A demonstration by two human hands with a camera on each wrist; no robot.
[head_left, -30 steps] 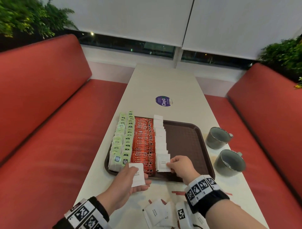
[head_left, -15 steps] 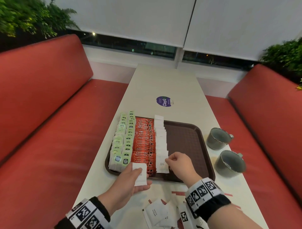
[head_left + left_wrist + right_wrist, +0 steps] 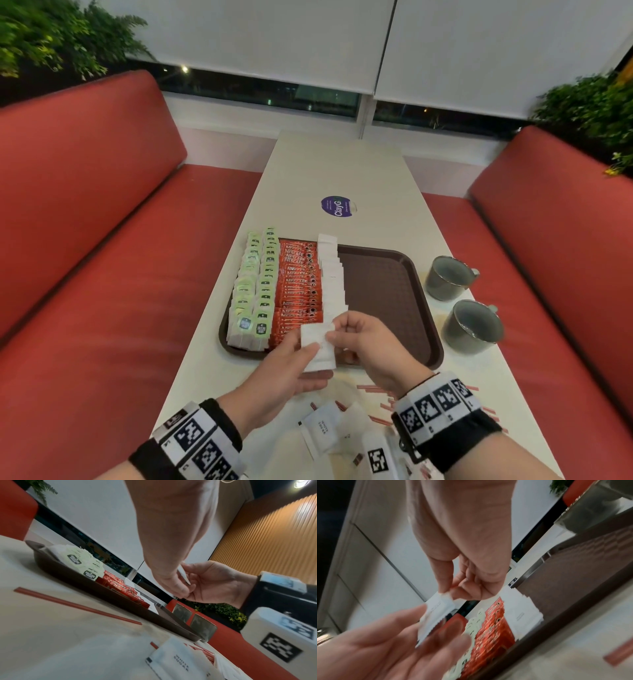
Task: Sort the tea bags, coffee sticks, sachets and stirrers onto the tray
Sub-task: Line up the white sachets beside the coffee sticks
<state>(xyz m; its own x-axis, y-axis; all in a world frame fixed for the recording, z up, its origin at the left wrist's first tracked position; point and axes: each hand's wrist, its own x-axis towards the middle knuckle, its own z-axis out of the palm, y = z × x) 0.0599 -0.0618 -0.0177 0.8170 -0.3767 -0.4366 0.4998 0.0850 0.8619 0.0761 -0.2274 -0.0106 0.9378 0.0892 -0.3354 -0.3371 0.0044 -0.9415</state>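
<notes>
A brown tray (image 3: 387,294) carries two columns of green tea bags (image 3: 255,291), a column of red coffee sticks (image 3: 299,291) and a row of white sachets (image 3: 332,274). Over the tray's near edge my left hand (image 3: 308,353) holds a white sachet (image 3: 318,346) between thumb and fingers. My right hand (image 3: 334,330) pinches that sachet's top corner. The right wrist view shows the pinch (image 3: 448,592) on the sachet (image 3: 436,612). More loose sachets (image 3: 322,431) and red stirrers (image 3: 373,389) lie on the table near me.
Two grey cups (image 3: 448,277) (image 3: 474,325) stand on the table right of the tray. A purple round sticker (image 3: 337,206) lies beyond it. Red benches run along both sides. The tray's right half is bare.
My right hand left the sachet it set at the near end of the row and came back to the sachet in my left hand. The left hand rose toward it.
</notes>
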